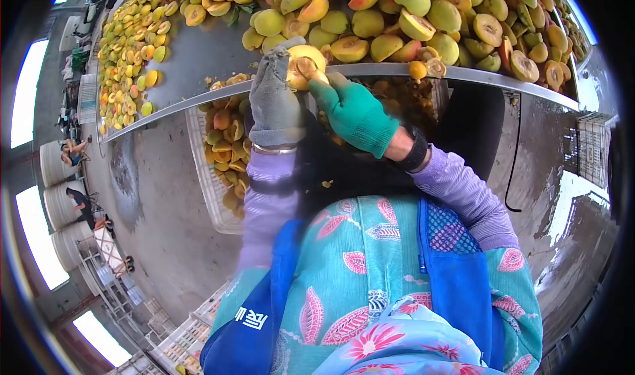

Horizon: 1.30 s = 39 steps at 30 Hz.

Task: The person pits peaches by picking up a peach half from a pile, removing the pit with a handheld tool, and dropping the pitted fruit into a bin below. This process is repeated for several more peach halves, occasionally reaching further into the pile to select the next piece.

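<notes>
My left hand (272, 100), in a grey glove, is closed around a cut yellow peach (306, 56) at the table's metal edge. My right hand (357, 113), in a green glove, is closed with its thumb and fingers against the cut face of that fruit. Brown flesh or pit shows at the cut; whatever the right fingers grip is too hidden to name. Just beyond both hands lies a heap of green and yellow peaches (367, 24), many of them halved. A small orange piece (417, 70) rests on the table rim right of my right hand.
The metal table (198, 60) carries more cut fruit (132, 57) on the left. Below its edge, a white crate (221, 206) holds peach pieces. Stacked crates (595, 146) stand at right on the wet floor (165, 196). Other people sit at far left beside large pale tubs (56, 206).
</notes>
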Available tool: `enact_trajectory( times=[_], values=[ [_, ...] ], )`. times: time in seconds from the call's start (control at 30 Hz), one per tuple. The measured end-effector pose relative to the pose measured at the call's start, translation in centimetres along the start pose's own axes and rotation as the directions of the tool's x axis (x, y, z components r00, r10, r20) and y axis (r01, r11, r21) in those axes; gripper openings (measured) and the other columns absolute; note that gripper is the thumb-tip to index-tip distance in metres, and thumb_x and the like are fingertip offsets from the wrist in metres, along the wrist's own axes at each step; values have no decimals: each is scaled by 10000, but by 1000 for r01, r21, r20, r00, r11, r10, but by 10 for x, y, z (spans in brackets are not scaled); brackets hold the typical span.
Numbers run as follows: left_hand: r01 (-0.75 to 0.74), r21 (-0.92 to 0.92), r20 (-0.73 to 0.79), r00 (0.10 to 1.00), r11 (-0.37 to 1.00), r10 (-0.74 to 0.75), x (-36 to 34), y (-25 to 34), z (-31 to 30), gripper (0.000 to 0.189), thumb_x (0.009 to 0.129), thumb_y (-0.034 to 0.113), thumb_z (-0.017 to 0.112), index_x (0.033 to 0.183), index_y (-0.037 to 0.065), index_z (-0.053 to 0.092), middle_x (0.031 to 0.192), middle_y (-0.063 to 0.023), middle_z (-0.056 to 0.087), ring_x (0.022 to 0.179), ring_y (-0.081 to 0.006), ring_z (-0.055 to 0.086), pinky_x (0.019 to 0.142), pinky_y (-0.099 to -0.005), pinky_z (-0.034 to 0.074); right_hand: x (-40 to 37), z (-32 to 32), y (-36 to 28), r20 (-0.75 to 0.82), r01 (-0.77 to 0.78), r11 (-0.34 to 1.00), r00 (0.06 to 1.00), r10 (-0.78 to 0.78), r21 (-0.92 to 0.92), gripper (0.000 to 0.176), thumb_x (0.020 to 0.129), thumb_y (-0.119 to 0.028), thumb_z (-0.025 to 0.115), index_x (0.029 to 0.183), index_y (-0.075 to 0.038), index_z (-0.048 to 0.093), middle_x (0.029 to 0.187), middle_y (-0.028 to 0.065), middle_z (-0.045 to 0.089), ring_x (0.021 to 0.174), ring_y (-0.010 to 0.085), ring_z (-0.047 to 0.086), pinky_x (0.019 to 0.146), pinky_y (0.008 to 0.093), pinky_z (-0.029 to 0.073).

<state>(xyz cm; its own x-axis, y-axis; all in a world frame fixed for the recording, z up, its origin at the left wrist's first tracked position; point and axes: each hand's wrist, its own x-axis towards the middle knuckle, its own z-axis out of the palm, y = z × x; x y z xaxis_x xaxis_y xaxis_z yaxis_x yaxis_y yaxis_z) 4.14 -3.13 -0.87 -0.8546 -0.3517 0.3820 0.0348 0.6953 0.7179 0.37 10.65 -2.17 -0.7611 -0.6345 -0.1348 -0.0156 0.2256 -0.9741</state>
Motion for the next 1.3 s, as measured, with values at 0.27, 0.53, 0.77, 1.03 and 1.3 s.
enact_trajectory(
  times=[0.27,0.53,0.77,1.03,1.3],
  values=[
    [143,-246,3,989,959,-147,-5,7,11,238,909,99,554,1129,9,544,996,-123,642,901,-243,663,804,-339,550,-18,-1,-2,-50,62,992,997,-57,109,384,977,-370,477,966,6,554,767,253,620,731,431,612,637,461,470],
    [321,-608,174,946,727,-272,4,25,14,220,949,146,503,1122,13,528,949,-183,639,824,-314,664,759,-399,562,-19,-24,6,56,111,993,992,-114,49,383,984,-360,472,987,13,560,779,227,613,709,351,604,648,421,462],
    [458,-538,202,885,708,-419,17,50,26,316,966,283,513,1074,-11,546,908,-162,655,735,-260,668,655,-336,567,-33,-7,-7,115,-131,789,990,77,600,441,988,-437,440,907,-22,564,612,57,525,462,143,469,406,303,407],
    [511,-542,548,817,667,-180,43,34,15,350,955,339,517,949,11,637,802,-110,638,671,-177,616,611,-277,514,-26,-20,-12,548,-581,-41,786,-285,813,398,1000,-485,364,882,-144,533,586,-77,402,439,75,370,441,250,338],
    [504,-735,349,855,454,-384,14,52,15,411,918,416,548,959,13,620,802,-140,643,672,-232,648,587,-326,543,-35,-21,-9,635,-652,49,714,-294,757,407,998,-504,344,899,-147,511,567,-76,410,422,77,371,444,251,341]
  ],
)
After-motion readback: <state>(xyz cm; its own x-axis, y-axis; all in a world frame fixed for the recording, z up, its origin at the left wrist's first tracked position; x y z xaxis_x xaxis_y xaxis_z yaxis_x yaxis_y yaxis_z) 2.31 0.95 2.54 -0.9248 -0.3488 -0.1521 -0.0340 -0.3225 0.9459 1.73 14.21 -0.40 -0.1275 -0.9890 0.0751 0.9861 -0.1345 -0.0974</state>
